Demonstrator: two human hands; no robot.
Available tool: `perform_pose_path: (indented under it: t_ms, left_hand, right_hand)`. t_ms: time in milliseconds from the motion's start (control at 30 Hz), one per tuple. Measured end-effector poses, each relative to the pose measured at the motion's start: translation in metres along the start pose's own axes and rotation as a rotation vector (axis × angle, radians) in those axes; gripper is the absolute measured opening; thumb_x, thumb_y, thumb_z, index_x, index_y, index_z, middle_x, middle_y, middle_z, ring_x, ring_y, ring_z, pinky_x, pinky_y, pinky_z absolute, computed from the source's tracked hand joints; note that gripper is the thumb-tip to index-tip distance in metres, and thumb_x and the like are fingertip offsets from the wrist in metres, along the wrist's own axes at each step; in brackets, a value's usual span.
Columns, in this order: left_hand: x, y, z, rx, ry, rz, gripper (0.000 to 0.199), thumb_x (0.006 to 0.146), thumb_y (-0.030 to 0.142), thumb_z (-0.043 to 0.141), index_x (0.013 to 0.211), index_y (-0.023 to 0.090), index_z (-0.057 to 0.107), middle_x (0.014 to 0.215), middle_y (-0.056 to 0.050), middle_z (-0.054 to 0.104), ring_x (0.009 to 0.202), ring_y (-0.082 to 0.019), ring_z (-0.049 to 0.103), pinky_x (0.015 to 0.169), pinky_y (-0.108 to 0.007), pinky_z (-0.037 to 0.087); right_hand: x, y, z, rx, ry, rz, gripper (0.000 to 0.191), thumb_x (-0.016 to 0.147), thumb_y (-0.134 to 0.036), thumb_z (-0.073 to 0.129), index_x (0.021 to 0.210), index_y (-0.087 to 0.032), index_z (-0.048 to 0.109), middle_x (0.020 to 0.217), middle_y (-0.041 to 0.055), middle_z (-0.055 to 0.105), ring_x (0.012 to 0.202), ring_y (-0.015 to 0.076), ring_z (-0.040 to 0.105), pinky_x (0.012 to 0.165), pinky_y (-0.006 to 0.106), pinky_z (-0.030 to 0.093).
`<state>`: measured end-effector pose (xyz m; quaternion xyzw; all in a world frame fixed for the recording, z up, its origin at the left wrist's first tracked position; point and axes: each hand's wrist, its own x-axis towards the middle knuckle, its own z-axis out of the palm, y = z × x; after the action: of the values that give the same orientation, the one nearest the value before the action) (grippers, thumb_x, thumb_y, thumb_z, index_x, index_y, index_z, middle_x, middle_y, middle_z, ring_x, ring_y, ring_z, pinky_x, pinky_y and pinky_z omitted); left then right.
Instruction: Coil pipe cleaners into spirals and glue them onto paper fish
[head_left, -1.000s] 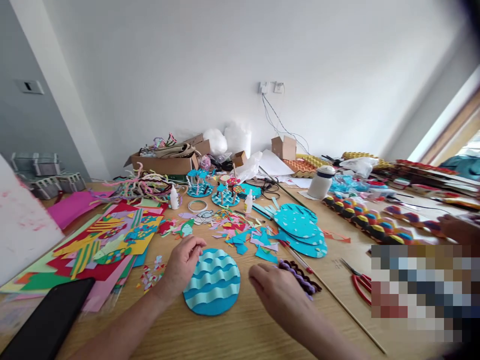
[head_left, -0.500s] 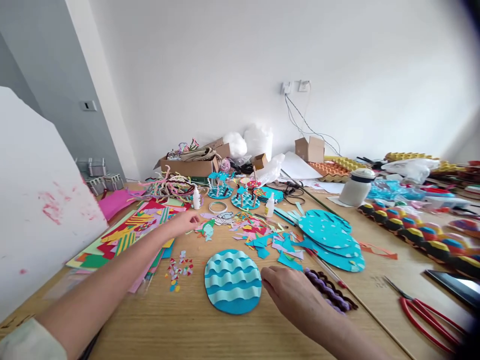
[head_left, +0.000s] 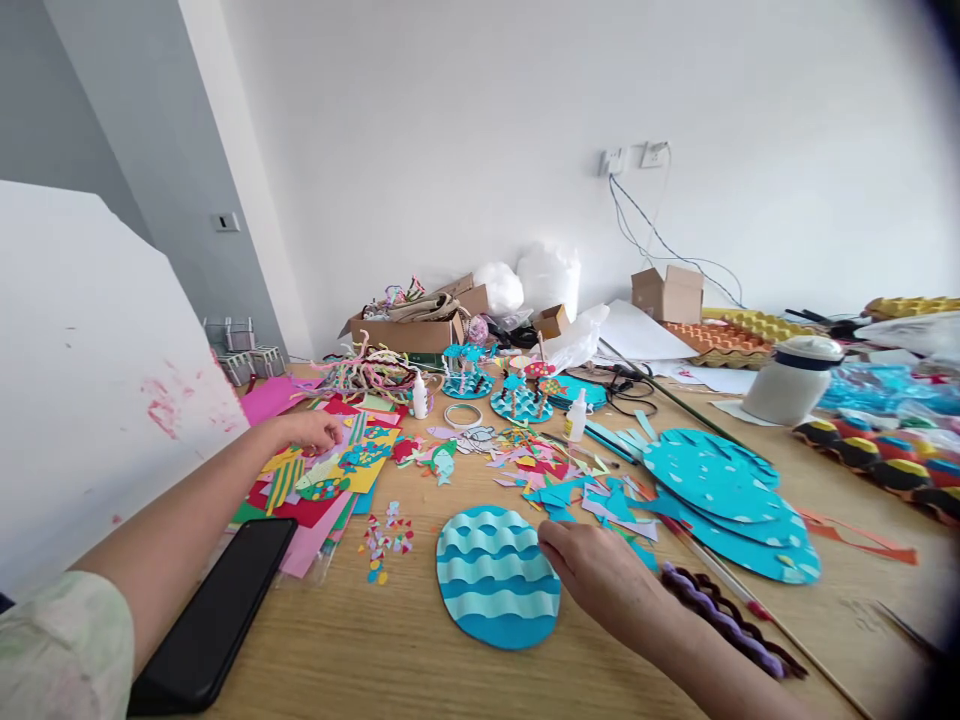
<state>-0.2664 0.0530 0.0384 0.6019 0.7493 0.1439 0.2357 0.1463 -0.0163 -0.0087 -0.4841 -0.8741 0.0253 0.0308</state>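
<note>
A blue oval disc with light wavy strips (head_left: 498,578) lies on the wooden table in front of me. My right hand (head_left: 581,555) touches its right edge, fingers closed on the rim. Over the pile of coloured paper (head_left: 330,505) on the left is my left hand (head_left: 315,432), its fingers curled; whether they pinch anything is too small to tell. Cut paper fish (head_left: 322,488) lie on that pile just below it. Small paper bits (head_left: 388,540) are scattered between the pile and the disc.
A black phone (head_left: 225,610) lies beside my left forearm. Glue bottles (head_left: 576,416), a tape roll (head_left: 463,416) and paper scraps are beyond the disc. Blue sheets (head_left: 720,480), a long stick (head_left: 795,640) and twisted purple and brown strands (head_left: 720,620) lie to the right.
My left hand has moved left, from beside the loose paper fish to the coloured paper pile. The view has turned left, and the black phone now shows. My right hand stays at the disc.
</note>
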Motion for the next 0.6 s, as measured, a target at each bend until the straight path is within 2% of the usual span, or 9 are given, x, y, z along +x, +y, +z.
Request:
perform_pose_path:
  t_ms: [100, 167, 267, 333, 467, 600]
  left_hand:
    - [-0.001, -0.002, 0.007, -0.013, -0.132, -0.075, 0.024, 0.085, 0.026, 0.053, 0.105, 0.014, 0.055, 0.101, -0.006, 0.06, 0.082, -0.017, 0.06, 0.068, -0.035, 0.052]
    - [-0.001, -0.003, 0.009, -0.043, -0.149, -0.092, 0.024, 0.085, 0.027, 0.053, 0.105, 0.014, 0.055, 0.102, -0.006, 0.06, 0.083, -0.017, 0.06, 0.069, -0.035, 0.052]
    - [-0.001, -0.006, 0.004, -0.112, -0.084, -0.088, 0.025, 0.085, 0.027, 0.053, 0.107, 0.014, 0.055, 0.103, -0.007, 0.059, 0.084, -0.018, 0.06, 0.07, -0.036, 0.052]
    - [-0.001, -0.011, -0.002, -0.159, -0.018, -0.092, 0.026, 0.086, 0.028, 0.052, 0.107, 0.014, 0.054, 0.104, -0.007, 0.059, 0.084, -0.018, 0.06, 0.071, -0.036, 0.051]
    - [-0.001, -0.024, -0.014, -0.211, 0.101, -0.135, 0.027, 0.086, 0.029, 0.052, 0.109, 0.015, 0.053, 0.106, -0.007, 0.058, 0.086, -0.018, 0.06, 0.072, -0.037, 0.051]
    - [0.003, -0.038, -0.015, -0.17, 0.167, -0.206, 0.029, 0.085, 0.028, 0.052, 0.112, 0.015, 0.052, 0.11, -0.008, 0.057, 0.09, -0.02, 0.059, 0.075, -0.04, 0.05]
  right_hand:
    - [0.011, 0.001, 0.005, 0.014, 0.091, -0.044, 0.023, 0.087, -0.015, 0.038, 0.076, -0.019, 0.058, 0.073, 0.0052, 0.068, 0.065, 0.0181, 0.062, 0.05, 0.024, 0.026]
    - [0.013, 0.003, 0.012, 0.036, 0.197, -0.089, 0.025, 0.087, -0.015, 0.036, 0.077, -0.019, 0.058, 0.072, 0.0051, 0.067, 0.065, 0.0177, 0.061, 0.052, 0.024, 0.03]
    - [0.011, 0.011, 0.026, 0.125, 0.341, -0.147, 0.027, 0.089, -0.018, 0.033, 0.08, -0.019, 0.059, 0.07, 0.0047, 0.066, 0.063, 0.0163, 0.061, 0.054, 0.024, 0.036]
    - [0.007, 0.016, 0.032, 0.2, 0.389, -0.158, 0.029, 0.089, -0.022, 0.032, 0.08, -0.02, 0.059, 0.069, 0.005, 0.067, 0.062, 0.016, 0.061, 0.055, 0.024, 0.039]
    - [0.005, 0.023, 0.036, 0.306, 0.41, -0.134, 0.029, 0.09, -0.026, 0.032, 0.08, -0.02, 0.058, 0.071, 0.0059, 0.067, 0.064, 0.0173, 0.062, 0.058, 0.026, 0.043]
    - [0.006, 0.024, 0.037, 0.376, 0.39, -0.121, 0.026, 0.089, -0.027, 0.034, 0.08, -0.02, 0.057, 0.071, 0.005, 0.067, 0.063, 0.017, 0.062, 0.058, 0.027, 0.044]
